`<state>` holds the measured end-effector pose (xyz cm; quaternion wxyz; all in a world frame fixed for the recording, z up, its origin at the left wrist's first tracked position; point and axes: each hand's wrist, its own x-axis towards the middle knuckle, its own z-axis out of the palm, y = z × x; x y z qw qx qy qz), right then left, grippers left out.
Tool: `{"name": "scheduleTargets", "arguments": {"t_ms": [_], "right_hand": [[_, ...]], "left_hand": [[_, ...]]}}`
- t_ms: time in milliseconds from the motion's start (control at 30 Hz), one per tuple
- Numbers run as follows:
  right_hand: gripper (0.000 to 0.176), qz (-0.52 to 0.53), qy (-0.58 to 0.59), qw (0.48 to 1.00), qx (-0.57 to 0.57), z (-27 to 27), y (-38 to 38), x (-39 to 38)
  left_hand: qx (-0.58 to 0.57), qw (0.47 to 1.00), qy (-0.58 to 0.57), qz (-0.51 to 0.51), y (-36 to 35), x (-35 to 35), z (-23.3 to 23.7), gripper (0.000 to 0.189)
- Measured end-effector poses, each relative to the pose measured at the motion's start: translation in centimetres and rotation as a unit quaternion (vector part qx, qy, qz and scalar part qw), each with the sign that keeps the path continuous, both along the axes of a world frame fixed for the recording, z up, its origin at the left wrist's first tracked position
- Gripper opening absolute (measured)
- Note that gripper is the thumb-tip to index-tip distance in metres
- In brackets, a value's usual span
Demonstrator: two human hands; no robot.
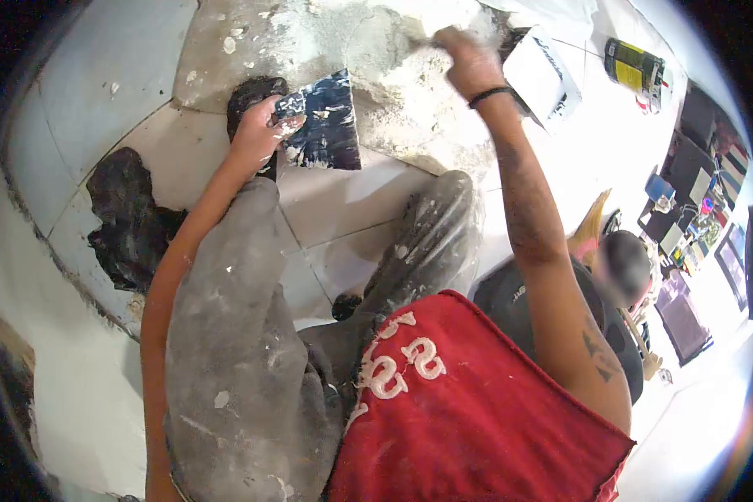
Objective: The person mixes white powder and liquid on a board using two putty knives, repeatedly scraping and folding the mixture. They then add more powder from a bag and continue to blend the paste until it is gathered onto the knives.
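Observation:
My left hand grips the end of a dark, flat scraper smeared with white material, held above the tiles in front of my left knee. My right hand is raised over a pale, plaster-spattered patch. Its fingers are curled and blurred by motion; a small blurred thing seems to be at their tips, too smeared to name. A black band is round my right wrist. Under the patch's right side shows rough white material.
A white container stands right of my right hand, with a yellow and black can farther right. A crumpled black bag lies left. Another person is at the right, near scattered items. My grey trouser legs frame the tiles.

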<state>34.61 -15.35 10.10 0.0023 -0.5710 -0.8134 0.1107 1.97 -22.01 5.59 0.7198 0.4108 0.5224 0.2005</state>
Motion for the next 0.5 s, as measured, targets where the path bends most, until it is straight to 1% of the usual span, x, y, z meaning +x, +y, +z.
{"name": "scheduleTargets", "arguments": {"t_ms": [33, 67, 100, 167, 267, 367, 400, 433, 500], "right_hand": [[0.032, 0.012, 0.002, 1.000, 0.002, -0.9, -1.1, -0.4], [0.033, 0.024, -0.026, 0.999, -0.010, -0.9, -1.7, -0.6], [0.034, 0.040, -0.052, 0.998, -0.020, -0.7, -1.9, -0.6], [0.037, 0.044, -0.033, 0.998, -0.044, 0.3, -0.8, 0.0], [0.037, 0.033, -0.028, 0.995, -0.089, 2.6, 1.2, -0.1], [0.038, 0.040, -0.014, 0.998, -0.054, 0.0, 0.1, -0.6], [0.039, 0.060, -0.075, 0.993, -0.062, -0.6, -0.8, -1.0], [0.039, 0.062, -0.032, 0.996, -0.059, 0.5, -0.8, -1.2], [0.039, 0.042, 0.007, 0.998, -0.046, 0.3, 0.1, 0.3]], "left_hand": [[-0.012, 1.000, 0.011, -0.004, 0.1, 0.1, 0.4, 0.023], [-0.004, 1.000, -0.011, 0.027, 0.0, 0.6, 0.7, 0.024], [0.020, 1.000, -0.015, 0.016, -0.5, 0.1, -2.0, 0.024], [-0.023, 0.999, -0.017, 0.033, -0.2, 0.4, 0.1, 0.024], [0.064, 0.997, -0.009, -0.035, 0.0, -0.2, -0.6, 0.027], [0.014, 0.999, -0.035, -0.006, 0.1, 0.1, 0.1, 0.028], [0.003, 1.000, -0.025, 0.012, -0.1, 0.2, -0.1, 0.029], [0.025, 1.000, -0.005, -0.002, -0.2, 0.0, -0.9, 0.031], [0.036, 0.999, 0.010, -0.023, -0.4, -0.4, -1.8, 0.037]]}}
